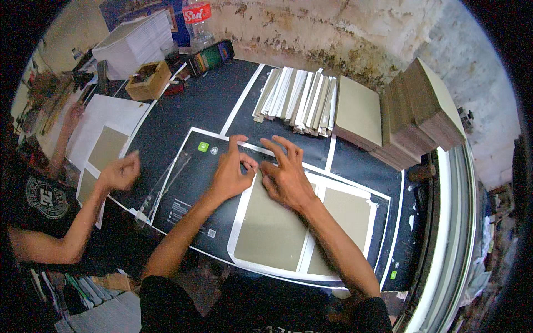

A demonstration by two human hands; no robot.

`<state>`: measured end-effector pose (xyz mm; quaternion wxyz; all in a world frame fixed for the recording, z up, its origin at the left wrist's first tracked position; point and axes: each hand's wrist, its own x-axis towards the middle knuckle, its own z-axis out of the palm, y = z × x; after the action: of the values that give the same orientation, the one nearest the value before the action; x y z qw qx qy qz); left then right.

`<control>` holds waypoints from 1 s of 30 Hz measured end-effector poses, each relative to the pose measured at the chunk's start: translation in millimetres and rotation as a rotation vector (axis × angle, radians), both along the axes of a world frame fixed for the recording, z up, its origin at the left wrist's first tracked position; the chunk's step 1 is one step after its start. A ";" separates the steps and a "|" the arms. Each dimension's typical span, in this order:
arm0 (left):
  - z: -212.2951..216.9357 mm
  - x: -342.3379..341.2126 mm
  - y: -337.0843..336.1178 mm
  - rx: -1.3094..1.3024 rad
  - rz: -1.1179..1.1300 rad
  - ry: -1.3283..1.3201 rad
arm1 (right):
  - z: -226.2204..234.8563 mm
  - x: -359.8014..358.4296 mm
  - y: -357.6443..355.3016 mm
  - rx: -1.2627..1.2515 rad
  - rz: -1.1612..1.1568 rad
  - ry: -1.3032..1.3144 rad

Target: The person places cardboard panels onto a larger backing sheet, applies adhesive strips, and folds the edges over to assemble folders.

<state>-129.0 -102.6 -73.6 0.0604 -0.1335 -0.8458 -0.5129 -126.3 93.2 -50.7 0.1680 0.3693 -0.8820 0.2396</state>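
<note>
Beneath a crumbling plaster wall (355, 28), both hands (261, 172) press spread fingers on a dark printed sheet (189, 188).

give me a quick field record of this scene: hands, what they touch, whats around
left hand: fingertips pressing the top edge of a grey board
right hand: beside the left, pressing the same edge
grey board: lies on a white-bordered dark sheet
second grey board: to its right, untouched
far side: row of upright white-edged pieces, stack of grey boards
left: another person's hand raised
</note>
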 end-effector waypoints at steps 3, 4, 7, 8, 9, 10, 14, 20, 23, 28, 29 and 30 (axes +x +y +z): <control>-2.6 -1.8 -1.3 -0.009 0.001 -0.019 | 0.4 1.8 0.8 -0.001 -0.011 -0.016; -0.8 -1.6 -0.9 -0.002 -0.002 -0.043 | -1.1 2.1 1.5 -0.022 -0.016 -0.021; 8.9 0.9 1.6 0.011 -0.001 -0.112 | -6.2 2.7 4.2 -0.065 -0.023 -0.022; 13.7 2.1 2.6 -0.002 0.002 -0.125 | -7.1 2.8 4.9 -0.072 -0.023 -0.022; 16.7 2.7 2.0 -0.016 0.007 -0.137 | -7.7 2.5 4.0 -0.081 -0.022 -0.020; 15.5 2.5 1.1 -0.021 0.008 -0.123 | -8.5 3.1 2.4 -0.074 -0.027 -0.001; 9.7 1.7 0.7 -0.032 0.017 -0.100 | -12.1 7.2 -1.6 -0.079 -0.054 0.005; 8.8 0.7 1.7 -0.041 0.039 -0.114 | -15.3 4.5 -0.2 -0.112 -0.029 0.007; 8.6 -0.7 2.1 -0.040 0.027 -0.114 | -15.3 4.3 1.2 -0.127 -0.030 -0.005; 8.2 -0.8 0.8 -0.055 0.029 -0.095 | -16.1 4.6 -0.1 -0.129 -0.041 0.001; 8.0 -1.2 1.1 -0.061 0.030 -0.087 | -15.7 4.9 0.1 -0.126 -0.040 0.002; 8.0 -1.5 1.5 -0.065 0.030 -0.079 | -15.2 5.0 0.3 -0.122 -0.040 0.004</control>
<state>-130.5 -101.1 -65.6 0.0302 -0.1026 -0.8657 -0.4889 -121.2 93.5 -65.9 0.1967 0.3413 -0.8726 0.2887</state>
